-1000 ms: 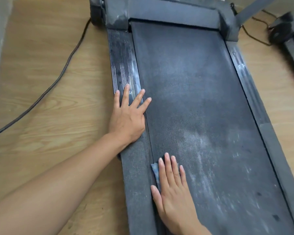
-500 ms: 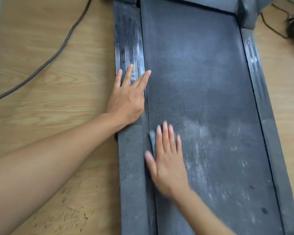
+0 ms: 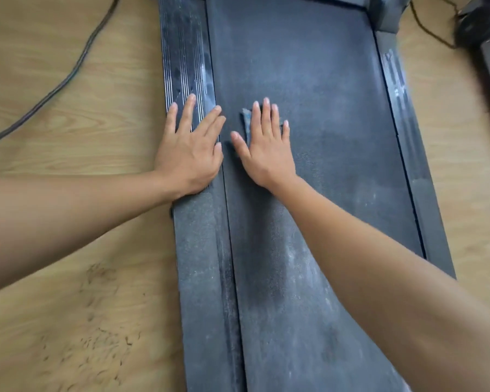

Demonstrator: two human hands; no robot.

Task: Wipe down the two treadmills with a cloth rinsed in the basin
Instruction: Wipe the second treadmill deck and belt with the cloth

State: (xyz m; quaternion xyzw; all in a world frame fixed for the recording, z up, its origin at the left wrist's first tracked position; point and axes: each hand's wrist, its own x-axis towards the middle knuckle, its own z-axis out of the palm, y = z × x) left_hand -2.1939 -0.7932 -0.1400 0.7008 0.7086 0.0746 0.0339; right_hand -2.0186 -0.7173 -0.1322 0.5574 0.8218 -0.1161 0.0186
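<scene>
fingers (image 3: 264, 114) flat: right hand (image 3: 266, 155) presses cloth (image 3: 246, 118) on treadmill belt (image 3: 328, 114)

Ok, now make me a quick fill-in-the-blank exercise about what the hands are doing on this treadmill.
The right hand presses a ____ flat on the treadmill belt.
The left hand lies flat on the treadmill's ____ side rail.
A dark cable lies on the ____ floor beside the treadmill.
Missing words: cloth; left; wooden.
</scene>
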